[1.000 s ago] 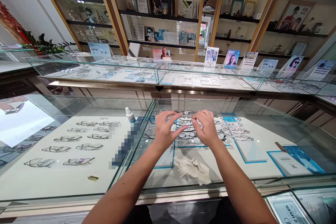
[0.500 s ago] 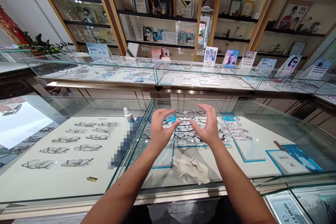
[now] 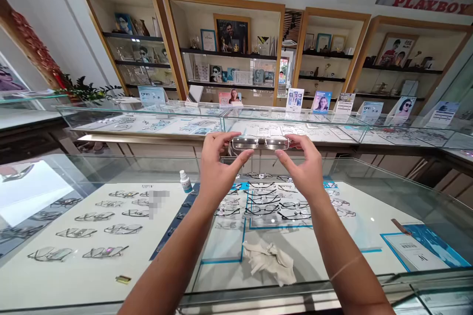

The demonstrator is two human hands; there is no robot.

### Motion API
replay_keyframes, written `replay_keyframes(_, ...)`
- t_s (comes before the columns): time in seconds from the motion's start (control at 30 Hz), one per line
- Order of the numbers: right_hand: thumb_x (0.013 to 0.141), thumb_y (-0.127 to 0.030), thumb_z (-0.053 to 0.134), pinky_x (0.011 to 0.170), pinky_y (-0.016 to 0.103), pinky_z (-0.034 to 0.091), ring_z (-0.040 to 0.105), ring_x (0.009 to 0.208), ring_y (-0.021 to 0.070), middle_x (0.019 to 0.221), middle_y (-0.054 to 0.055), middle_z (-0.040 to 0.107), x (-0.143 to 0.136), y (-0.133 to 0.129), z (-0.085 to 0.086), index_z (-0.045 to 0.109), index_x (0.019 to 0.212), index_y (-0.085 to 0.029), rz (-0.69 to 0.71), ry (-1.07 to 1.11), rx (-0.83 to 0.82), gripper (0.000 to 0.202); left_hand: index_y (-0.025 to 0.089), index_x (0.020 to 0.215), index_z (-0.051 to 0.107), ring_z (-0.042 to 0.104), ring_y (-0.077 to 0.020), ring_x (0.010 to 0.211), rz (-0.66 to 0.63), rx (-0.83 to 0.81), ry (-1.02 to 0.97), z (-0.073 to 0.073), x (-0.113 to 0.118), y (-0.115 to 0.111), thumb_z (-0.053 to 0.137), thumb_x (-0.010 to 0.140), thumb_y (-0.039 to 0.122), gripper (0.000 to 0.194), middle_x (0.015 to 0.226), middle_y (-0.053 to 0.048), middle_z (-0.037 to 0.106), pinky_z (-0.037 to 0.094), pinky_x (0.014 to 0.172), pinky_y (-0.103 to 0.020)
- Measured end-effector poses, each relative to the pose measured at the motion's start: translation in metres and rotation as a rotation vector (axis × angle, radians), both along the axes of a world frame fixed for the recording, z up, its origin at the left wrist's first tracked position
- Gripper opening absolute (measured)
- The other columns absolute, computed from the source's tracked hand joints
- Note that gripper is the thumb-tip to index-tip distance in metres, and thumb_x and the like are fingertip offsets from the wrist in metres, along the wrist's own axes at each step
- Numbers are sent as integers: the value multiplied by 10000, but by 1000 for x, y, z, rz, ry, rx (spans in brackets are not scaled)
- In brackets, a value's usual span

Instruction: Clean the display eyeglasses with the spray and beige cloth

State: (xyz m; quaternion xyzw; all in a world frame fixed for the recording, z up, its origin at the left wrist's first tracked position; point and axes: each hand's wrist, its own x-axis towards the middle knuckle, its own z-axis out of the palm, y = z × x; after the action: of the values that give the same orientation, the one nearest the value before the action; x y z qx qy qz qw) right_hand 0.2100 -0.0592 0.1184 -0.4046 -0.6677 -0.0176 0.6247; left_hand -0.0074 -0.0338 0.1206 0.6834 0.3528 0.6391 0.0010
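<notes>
I hold a pair of clear-framed glasses (image 3: 260,142) up in front of me with both hands, above the glass display counter (image 3: 391,179). My left hand (image 3: 216,170) pinches the left end of the frame between thumb and fingers. My right hand (image 3: 305,167) pinches the right end the same way. The lenses catch light and look bright. Below my hands, inside the case, rows of dark and clear frames (image 3: 269,202) lie on a white mat with blue outlines.
A crumpled white cloth (image 3: 269,261) lies on the counter glass near me. A small white bottle (image 3: 185,181) stands at the seam with the left case. A second glass counter (image 3: 221,118) and wall shelves (image 3: 229,54) with pictures stand behind.
My hands rose from just over the counter glass to chest height, now holding the clear glasses between them. The camera tilted upward, showing more of the wall.
</notes>
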Motion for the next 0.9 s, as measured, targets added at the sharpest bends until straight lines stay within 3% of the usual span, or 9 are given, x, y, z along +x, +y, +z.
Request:
replay_keyframes(0.07,923,-461,730,942,444,539,670,1008,252,1088,55,723,1,-6,14,674,1198,-274,-13,-1,-17,338,289,1205,715,596,-199,952,13,-3,8,11,-1,-3,824,856,436,394,1104,-48,624,506,857,-349)
replay_keyframes(0.17,916,-461,740,926,444,546,679,1010,255,1113,56,731,2,-11,22,681,1201,-282,-19,-3,-54,341,299,1206,717,599,-208,950,25,-6,23,16,-3,-6,824,851,458,403,1085,-49,626,515,861,-366)
replay_keyframes(0.57,922,-473,740,892,462,556,684,1021,271,1099,58,718,-4,-6,13,685,1182,-299,-77,-47,-50,318,303,1238,708,630,-220,995,29,-53,55,6,-9,5,811,862,475,426,1131,-51,650,528,850,-366)
replay_keyframes(0.9,939,-462,724,863,455,560,691,1013,273,1087,58,714,-8,-9,14,677,1172,-301,-162,-90,-6,287,267,1237,694,644,-227,1041,-22,-147,-56,-2,-5,18,839,830,486,484,1149,-66,672,531,871,-361)
